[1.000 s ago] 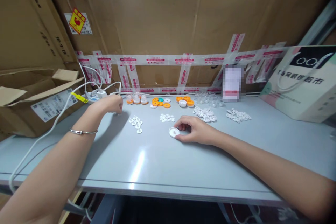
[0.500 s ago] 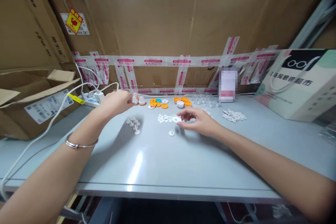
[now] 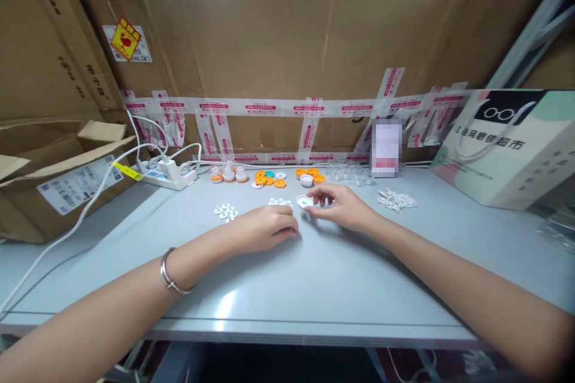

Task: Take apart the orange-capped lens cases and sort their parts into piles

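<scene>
My right hand point(image 3: 335, 206) pinches a white ring-shaped disc point(image 3: 304, 201) by its right edge, just above the table. Close to its left, my left hand point(image 3: 267, 228) rests low over the table with its fingers closed and pointing down; whatever they hold is hidden. Small white parts point(image 3: 279, 201) lie right behind my left hand. Another group of white pieces with stems point(image 3: 225, 210) lies farther left. Behind them are orange rings point(image 3: 268, 178), a second orange cluster point(image 3: 317, 175) with a white cup point(image 3: 306, 180), and clear domed pieces with orange bases point(image 3: 229, 173).
Clear cups point(image 3: 350, 173) and a blurred upright panel point(image 3: 387, 148) stand at the back. White small pieces point(image 3: 396, 200) lie right of my right hand. A power strip point(image 3: 168, 176), open carton point(image 3: 76, 182) and paper bag point(image 3: 503, 143) flank the table point(image 3: 314, 293).
My left hand has moved from the domed pieces at the back left to the middle front, over where a small white piece lay. My right hand still holds the disc.
</scene>
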### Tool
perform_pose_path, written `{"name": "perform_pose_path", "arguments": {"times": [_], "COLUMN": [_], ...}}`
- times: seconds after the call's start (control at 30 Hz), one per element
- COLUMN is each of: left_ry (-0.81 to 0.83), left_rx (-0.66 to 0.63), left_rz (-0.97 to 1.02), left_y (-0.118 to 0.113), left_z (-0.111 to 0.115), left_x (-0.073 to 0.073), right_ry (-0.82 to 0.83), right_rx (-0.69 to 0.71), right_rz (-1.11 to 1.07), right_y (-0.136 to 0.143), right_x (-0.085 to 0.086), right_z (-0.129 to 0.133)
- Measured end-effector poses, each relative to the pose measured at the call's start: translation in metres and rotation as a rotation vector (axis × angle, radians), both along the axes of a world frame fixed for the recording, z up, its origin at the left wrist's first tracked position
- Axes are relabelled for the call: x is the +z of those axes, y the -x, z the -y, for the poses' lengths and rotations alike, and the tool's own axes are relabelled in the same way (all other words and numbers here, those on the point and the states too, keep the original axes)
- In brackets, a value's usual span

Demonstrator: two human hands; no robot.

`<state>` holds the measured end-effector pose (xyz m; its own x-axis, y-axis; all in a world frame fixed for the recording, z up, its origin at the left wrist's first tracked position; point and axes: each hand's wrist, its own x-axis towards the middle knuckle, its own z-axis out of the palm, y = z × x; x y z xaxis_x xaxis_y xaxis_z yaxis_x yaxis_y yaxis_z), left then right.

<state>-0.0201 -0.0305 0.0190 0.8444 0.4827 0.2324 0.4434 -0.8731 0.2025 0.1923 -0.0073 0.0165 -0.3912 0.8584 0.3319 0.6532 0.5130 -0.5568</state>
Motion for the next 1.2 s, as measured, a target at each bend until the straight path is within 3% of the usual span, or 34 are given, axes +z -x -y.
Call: {"name": "perform_pose_path", "arguments": {"times": [0.1, 0.23, 0.37, 0.6, 1.0, 1.2], "left_ry": [0.016, 0.077, 0.136, 0.278, 0.308, 0.289], "left_rx": [0.023, 0.102, 0.249, 0.316, 0.339, 0.403], "left_rz": [-0.04, -0.127, -0.214, -0.277, -0.364, -0.296], "left_y": [0.002, 0.02, 0.042, 0.057, 0.064, 0.077], "left_z": [-0.002, -0.008, -0.014, -0.023, -0.031, -0.035], "left_x": [0.004, 0.023, 0.04, 0.044, 0.033, 0.051], "right_ry": [-0.041, -0.148, -0.169, -0.143, -0.084, -0.13], "right_rx": [-0.032, -0.08, -0.114, -0.203, -0.272, -0.262], "right_rz": [0.008, 0.058, 0.327, 0.501, 0.517, 0.391], "right_y": [0.0, 0.008, 0.033, 0.08, 0.091, 0.08], "right_x": [0.0, 0.007, 0.02, 0.013, 0.006, 0.007], "right_z": [-0.004, -0.021, -0.054, -0.103, -0.107, -0.095]}}
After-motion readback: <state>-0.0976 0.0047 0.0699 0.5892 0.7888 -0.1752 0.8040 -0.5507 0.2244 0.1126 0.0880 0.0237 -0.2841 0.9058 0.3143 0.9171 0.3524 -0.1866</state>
